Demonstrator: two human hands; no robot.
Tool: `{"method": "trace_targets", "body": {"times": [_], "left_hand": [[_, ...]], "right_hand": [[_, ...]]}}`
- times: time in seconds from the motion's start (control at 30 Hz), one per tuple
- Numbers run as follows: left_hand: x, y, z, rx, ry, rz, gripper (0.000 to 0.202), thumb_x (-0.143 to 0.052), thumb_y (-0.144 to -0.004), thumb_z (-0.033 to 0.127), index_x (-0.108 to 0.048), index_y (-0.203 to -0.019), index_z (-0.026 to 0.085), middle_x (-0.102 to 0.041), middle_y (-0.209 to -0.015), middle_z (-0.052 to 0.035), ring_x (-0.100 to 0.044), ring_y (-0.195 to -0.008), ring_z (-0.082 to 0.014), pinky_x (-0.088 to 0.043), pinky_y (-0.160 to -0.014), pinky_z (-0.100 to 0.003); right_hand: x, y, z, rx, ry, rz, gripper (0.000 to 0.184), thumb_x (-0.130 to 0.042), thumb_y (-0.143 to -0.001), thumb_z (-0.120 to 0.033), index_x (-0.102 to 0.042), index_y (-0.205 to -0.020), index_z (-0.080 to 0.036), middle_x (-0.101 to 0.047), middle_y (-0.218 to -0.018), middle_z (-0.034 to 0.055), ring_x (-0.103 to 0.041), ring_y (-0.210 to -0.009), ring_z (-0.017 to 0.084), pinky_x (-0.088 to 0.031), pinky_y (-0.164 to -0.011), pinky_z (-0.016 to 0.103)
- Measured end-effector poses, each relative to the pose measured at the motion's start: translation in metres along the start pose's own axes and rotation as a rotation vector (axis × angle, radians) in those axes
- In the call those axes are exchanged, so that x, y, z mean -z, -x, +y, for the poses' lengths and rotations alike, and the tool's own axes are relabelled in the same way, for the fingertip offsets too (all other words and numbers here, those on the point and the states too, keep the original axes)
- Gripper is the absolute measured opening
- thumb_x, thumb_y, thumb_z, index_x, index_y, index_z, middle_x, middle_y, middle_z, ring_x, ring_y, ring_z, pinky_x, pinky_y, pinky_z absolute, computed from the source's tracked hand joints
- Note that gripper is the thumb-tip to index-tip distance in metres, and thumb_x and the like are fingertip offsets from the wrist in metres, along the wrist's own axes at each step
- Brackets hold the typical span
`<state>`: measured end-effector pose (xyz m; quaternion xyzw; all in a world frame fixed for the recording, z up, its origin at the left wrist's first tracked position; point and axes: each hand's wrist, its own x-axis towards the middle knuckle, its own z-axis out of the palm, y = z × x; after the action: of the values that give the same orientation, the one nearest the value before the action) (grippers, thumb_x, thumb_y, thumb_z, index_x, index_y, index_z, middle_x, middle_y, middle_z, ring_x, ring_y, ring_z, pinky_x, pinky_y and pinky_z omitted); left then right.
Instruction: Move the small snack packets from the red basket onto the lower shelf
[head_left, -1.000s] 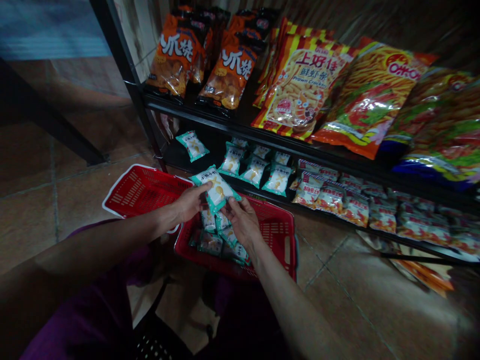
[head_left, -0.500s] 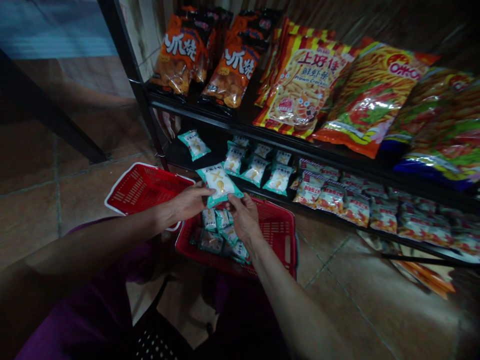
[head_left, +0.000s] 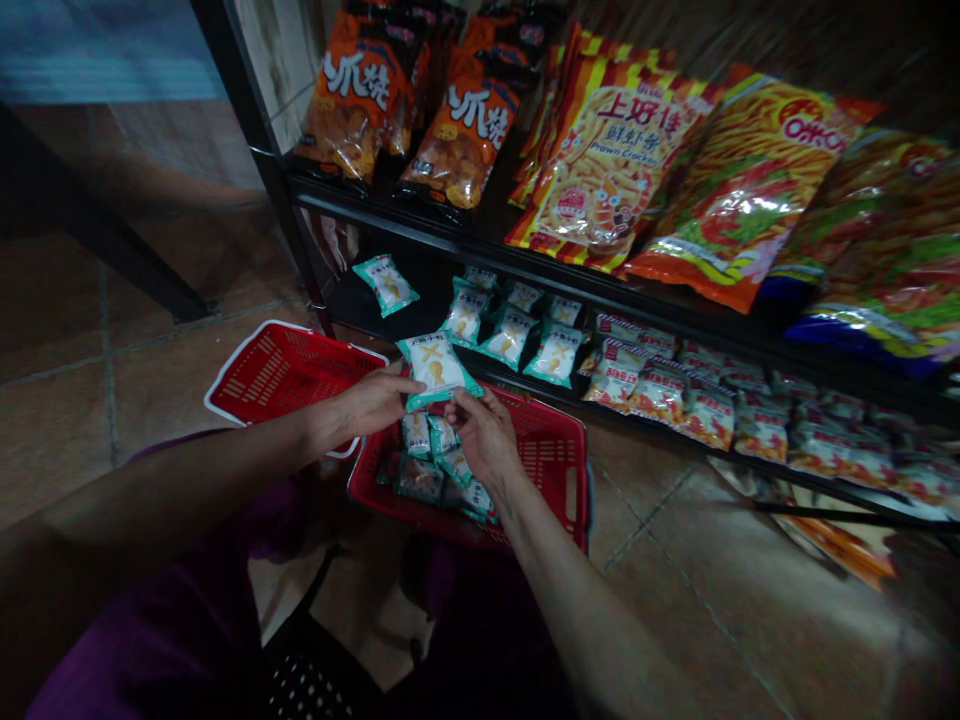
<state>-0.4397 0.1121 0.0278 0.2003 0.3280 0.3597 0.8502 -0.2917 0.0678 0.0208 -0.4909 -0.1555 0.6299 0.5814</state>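
A small teal-and-white snack bag (head_left: pixel 436 366) is held between both hands, above the near side of a red shopping basket (head_left: pixel 551 425). My left hand (head_left: pixel 371 405) pinches its lower left edge, while the fingers of my right hand (head_left: pixel 484 430) grip its lower right corner. Below the hands, several matching snack packs (head_left: pixel 427 465) lie in the left part of the basket. More of the same bags stand in short rows (head_left: pixel 510 335) on the low shelf just beyond, and one single bag (head_left: pixel 386 284) lies apart at that shelf's left end.
A second red basket (head_left: pixel 281 370) with white edging stands at the left. The black shelf rack (head_left: pixel 420 230) carries orange chip bags (head_left: pixel 349 110), prawn cracker bags (head_left: pixel 600 160) and small red-and-white packs (head_left: pixel 645 385). A dark slanted leg (head_left: pixel 112 220) stands far left on the tiled floor.
The snack bag stays in both hands, turned very slightly. The whole view has shifted a little; nothing has been let go or taken up.
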Motion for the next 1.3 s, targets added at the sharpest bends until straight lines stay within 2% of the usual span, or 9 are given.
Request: {"method": "trace_targets", "body": {"times": [0.23, 0.37, 0.53, 0.7, 0.77, 0.83, 0.93, 1.13, 1.3], "left_hand": [[0.000, 0.000, 0.003, -0.005, 0.012, -0.030, 0.050, -0.056, -0.067, -0.007, -0.059, -0.113, 0.012, -0.069, -0.104, -0.0121, -0.066, -0.098, -0.0233, -0.048, -0.092, -0.038], [0.000, 0.000, 0.004, -0.001, 0.009, -0.032, 0.048, -0.059, -0.068, -0.003, -0.059, -0.113, 0.013, -0.069, -0.103, -0.0112, -0.067, -0.092, -0.0230, -0.050, -0.087, -0.038], [-0.002, 0.000, 0.001, -0.048, -0.099, 0.122, 0.044, -0.065, -0.068, 0.003, -0.058, -0.110, 0.015, -0.067, -0.102, -0.0100, -0.065, -0.086, -0.0200, -0.052, -0.077, -0.034], [-0.004, 0.003, -0.007, -0.142, -0.234, 0.338, 0.062, -0.070, -0.065, 0.008, -0.048, -0.120, 0.026, -0.062, -0.093, -0.0030, -0.061, -0.078, -0.0156, -0.050, -0.070, -0.029], [-0.005, 0.004, -0.008, -0.171, -0.329, 0.398, 0.059, -0.070, -0.064, 0.008, -0.051, -0.117, 0.026, -0.058, -0.090, -0.0012, -0.059, -0.073, -0.0136, -0.047, -0.064, -0.025], [-0.007, 0.005, -0.008, -0.175, -0.404, 0.411, 0.049, -0.068, -0.063, 0.008, -0.056, -0.107, 0.024, -0.057, -0.087, -0.0005, -0.056, -0.069, -0.0122, -0.044, -0.059, -0.023], [-0.006, 0.006, -0.006, -0.128, -0.420, 0.370, 0.042, -0.063, -0.061, 0.004, -0.057, -0.099, 0.021, -0.057, -0.084, 0.0003, -0.056, -0.068, -0.0117, -0.043, -0.059, -0.022], [-0.002, 0.005, -0.004, -0.082, -0.282, 0.266, 0.033, -0.058, -0.054, 0.001, -0.058, -0.083, 0.018, -0.063, -0.078, -0.0001, -0.059, -0.072, -0.0128, -0.045, -0.070, -0.025], [-0.005, 0.005, 0.000, -0.018, -0.143, 0.315, 0.012, -0.058, -0.059, 0.010, -0.058, -0.069, 0.017, -0.063, -0.071, 0.0001, -0.058, -0.069, -0.0142, -0.047, -0.069, -0.027]], "right_hand": [[0.000, -0.002, 0.002, 0.021, -0.012, -0.033, 0.031, -0.083, -0.053, -0.022, -0.056, -0.068, -0.020, -0.060, -0.061, -0.0071, -0.056, -0.054, 0.006, -0.044, -0.049, 0.017], [-0.001, -0.003, 0.001, 0.054, -0.010, -0.054, 0.031, -0.082, -0.055, -0.023, -0.054, -0.067, -0.020, -0.058, -0.062, -0.0076, -0.053, -0.054, 0.005, -0.044, -0.051, 0.017], [-0.001, -0.005, 0.001, 0.081, 0.019, -0.065, 0.030, -0.081, -0.056, -0.024, -0.054, -0.069, -0.020, -0.056, -0.062, -0.0077, -0.051, -0.054, 0.005, -0.043, -0.052, 0.018], [-0.001, -0.006, 0.003, 0.102, 0.086, -0.071, 0.029, -0.078, -0.058, -0.026, -0.053, -0.070, -0.021, -0.055, -0.064, -0.0080, -0.051, -0.056, 0.006, -0.043, -0.055, 0.020], [0.000, -0.007, 0.004, 0.119, 0.135, -0.066, 0.028, -0.077, -0.059, -0.028, -0.052, -0.071, -0.022, -0.053, -0.061, -0.0084, -0.050, -0.055, 0.007, -0.043, -0.056, 0.022], [0.002, -0.007, 0.007, 0.147, 0.216, -0.074, 0.026, -0.075, -0.061, -0.031, -0.053, -0.073, -0.023, -0.054, -0.060, -0.0083, -0.049, -0.054, 0.008, -0.042, -0.057, 0.022], [0.005, -0.006, 0.010, 0.219, 0.427, -0.133, 0.022, -0.069, -0.068, -0.033, -0.051, -0.076, -0.023, -0.053, -0.059, -0.0078, -0.048, -0.055, 0.010, -0.039, -0.057, 0.023], [0.008, 0.000, 0.008, 0.509, 0.966, -0.316, 0.010, -0.055, -0.077, -0.023, -0.046, -0.073, -0.023, -0.046, -0.063, -0.0065, -0.044, -0.058, 0.011, -0.035, -0.060, 0.023], [0.008, 0.004, 0.006, 0.672, 1.237, -0.360, 0.010, -0.051, -0.075, -0.014, -0.047, -0.073, -0.022, -0.050, -0.068, -0.0034, -0.048, -0.062, 0.012, -0.035, -0.061, 0.024]]}}
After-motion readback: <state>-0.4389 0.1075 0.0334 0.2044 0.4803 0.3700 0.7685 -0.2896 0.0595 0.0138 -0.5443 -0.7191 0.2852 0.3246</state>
